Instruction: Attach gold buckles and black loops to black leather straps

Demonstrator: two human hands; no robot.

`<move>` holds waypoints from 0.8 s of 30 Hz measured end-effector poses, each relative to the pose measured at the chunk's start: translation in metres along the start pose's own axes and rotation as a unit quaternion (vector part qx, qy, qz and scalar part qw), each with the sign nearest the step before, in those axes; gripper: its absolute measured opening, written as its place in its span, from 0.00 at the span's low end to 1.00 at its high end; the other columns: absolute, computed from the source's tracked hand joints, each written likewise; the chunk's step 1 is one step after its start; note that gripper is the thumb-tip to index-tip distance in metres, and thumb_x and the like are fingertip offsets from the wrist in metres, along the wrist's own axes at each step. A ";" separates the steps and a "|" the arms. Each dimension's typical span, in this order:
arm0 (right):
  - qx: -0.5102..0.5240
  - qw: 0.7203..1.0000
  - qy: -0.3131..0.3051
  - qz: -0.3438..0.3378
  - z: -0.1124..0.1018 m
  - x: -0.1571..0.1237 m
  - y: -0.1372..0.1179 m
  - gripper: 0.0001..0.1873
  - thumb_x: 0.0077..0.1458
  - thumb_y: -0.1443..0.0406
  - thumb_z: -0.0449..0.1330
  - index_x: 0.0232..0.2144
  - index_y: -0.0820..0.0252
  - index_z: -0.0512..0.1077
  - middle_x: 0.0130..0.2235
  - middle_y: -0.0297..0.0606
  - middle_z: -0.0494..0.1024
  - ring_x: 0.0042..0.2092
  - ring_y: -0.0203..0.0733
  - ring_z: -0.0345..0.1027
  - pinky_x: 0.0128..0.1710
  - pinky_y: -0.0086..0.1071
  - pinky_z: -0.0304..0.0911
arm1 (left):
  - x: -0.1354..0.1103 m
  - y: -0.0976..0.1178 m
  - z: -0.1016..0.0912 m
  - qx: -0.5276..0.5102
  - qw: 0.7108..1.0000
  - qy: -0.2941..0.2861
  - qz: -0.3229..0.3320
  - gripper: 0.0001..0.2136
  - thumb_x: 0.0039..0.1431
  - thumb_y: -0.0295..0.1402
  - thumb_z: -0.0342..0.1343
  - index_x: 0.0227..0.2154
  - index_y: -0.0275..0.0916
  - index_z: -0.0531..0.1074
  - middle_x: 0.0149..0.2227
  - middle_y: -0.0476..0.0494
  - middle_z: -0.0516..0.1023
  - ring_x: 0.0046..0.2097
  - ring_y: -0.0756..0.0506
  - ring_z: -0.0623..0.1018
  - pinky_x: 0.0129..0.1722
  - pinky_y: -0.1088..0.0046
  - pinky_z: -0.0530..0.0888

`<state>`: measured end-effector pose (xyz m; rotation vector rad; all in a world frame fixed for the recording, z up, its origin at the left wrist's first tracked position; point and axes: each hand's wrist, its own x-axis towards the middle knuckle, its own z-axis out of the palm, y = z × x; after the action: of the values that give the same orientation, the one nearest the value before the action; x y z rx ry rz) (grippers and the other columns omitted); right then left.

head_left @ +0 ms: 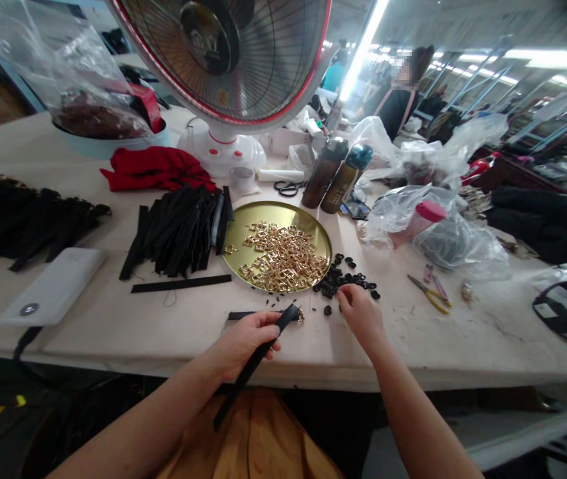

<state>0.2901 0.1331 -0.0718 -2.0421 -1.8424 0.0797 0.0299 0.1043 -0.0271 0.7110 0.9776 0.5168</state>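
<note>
Just below the gold tray [243, 226], the left hand [246, 342] has its grip closed round a black strap [286, 317], which trails off the counter [113, 326] edge. Beside the tray's lower right rim, the right hand [361, 317] bends its fingertips onto the black rings [336, 278]; I cannot tell whether its grip holds one.

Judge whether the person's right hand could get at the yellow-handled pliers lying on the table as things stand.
Probably yes. The right hand rests at the pile of small black rings, and the yellow-handled pliers lie to its right on the pale table, with only bare tabletop between them.
</note>
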 end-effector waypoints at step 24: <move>0.653 0.710 -0.150 0.215 -0.012 -0.051 -0.066 0.18 0.44 0.59 0.61 0.41 0.55 0.69 0.41 0.38 0.75 0.36 0.37 0.68 0.42 0.36 0.61 | -0.009 0.002 0.017 -0.124 0.984 -0.117 -0.046 0.13 0.48 0.25 0.52 0.39 0.34 0.70 0.39 0.39 0.73 0.35 0.49 0.75 0.27 0.79 0.70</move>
<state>0.2247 0.0848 -0.0507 -1.2716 -0.7718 1.4456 0.0408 0.0943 -0.0146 0.4878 0.7078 0.4526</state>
